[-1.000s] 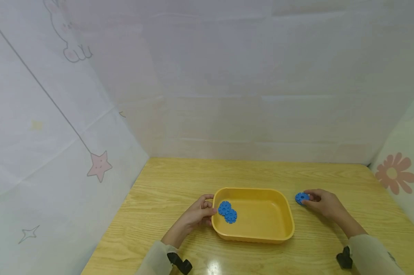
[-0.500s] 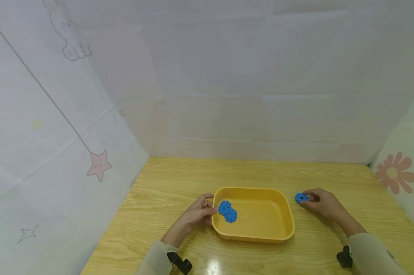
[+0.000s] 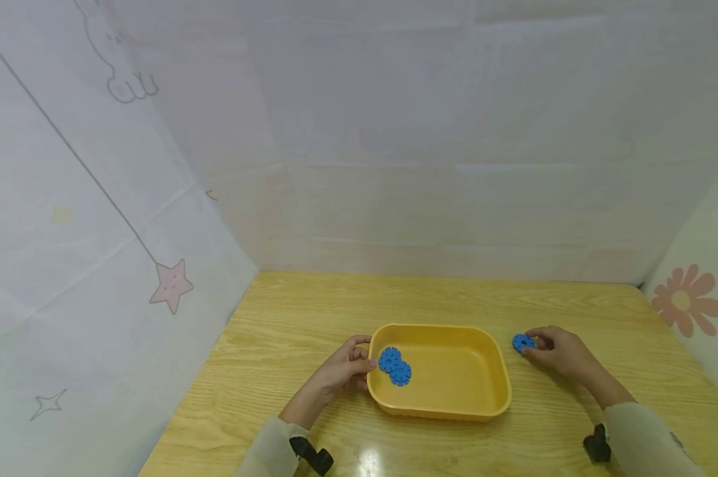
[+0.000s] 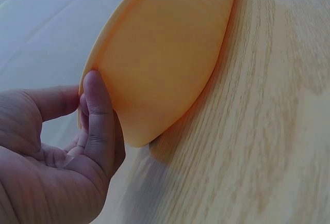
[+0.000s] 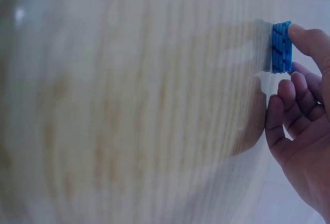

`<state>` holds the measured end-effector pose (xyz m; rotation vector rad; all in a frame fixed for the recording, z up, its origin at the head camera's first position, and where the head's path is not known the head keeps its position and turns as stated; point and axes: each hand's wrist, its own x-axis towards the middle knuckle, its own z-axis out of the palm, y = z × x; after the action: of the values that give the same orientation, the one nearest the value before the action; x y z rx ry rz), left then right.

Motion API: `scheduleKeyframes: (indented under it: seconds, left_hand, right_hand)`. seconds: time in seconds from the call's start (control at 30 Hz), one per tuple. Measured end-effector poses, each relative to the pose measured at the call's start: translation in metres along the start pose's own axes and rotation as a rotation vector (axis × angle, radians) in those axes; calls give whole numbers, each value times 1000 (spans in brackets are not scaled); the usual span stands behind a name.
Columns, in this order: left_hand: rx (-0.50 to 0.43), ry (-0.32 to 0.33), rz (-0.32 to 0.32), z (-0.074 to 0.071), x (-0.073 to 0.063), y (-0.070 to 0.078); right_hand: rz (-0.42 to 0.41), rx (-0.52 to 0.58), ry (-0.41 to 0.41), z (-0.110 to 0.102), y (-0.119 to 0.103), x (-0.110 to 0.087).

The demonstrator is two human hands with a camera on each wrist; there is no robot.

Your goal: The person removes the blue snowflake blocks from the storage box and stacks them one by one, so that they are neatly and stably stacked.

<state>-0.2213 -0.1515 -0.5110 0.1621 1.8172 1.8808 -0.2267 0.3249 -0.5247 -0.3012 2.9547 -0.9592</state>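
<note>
Nothing much has shifted since the earlier frames: from my remote seat both hands sit where they were. I see the blue gear disc (image 3: 522,342) lying on the wooden table (image 3: 287,331) just right of the yellow tray (image 3: 454,404), and my right hand (image 3: 558,354) rests beside it with fingers curled, fingertips touching the disc's edge. On the right wrist view the thumb (image 5: 309,41) presses on the disc's (image 5: 281,47) ribbed rim while the other fingers curl below it. My left hand (image 3: 341,371) grips the tray's left rim, thumb and fingers pinching the wall (image 4: 154,69). Two more blue gear discs (image 3: 395,366) lie touching inside the tray near that hand.
</note>
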Motion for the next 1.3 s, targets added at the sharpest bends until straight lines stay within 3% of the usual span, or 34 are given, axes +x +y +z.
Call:
scheduleKeyframes:
  seconds: [0.23,0.4,0.67,1.03,1.3]
  left_hand:
    - [-11,-4,-2,0,1,-1]
    - [-3,0,0,0,1,0]
    - [2,7,-6,1,1,1]
    - [10,7,-10,1,0,2]
    - [12,12,-12,2,0,2]
  right_hand:
    - [4,0,5,-2,3,2]
    - [-5,3,73,-6,-4,4]
    - [-79,133,166,-4,-54,5]
    - [-158,280,151,26,-116,6]
    - [-109,302,101,52,-139,13]
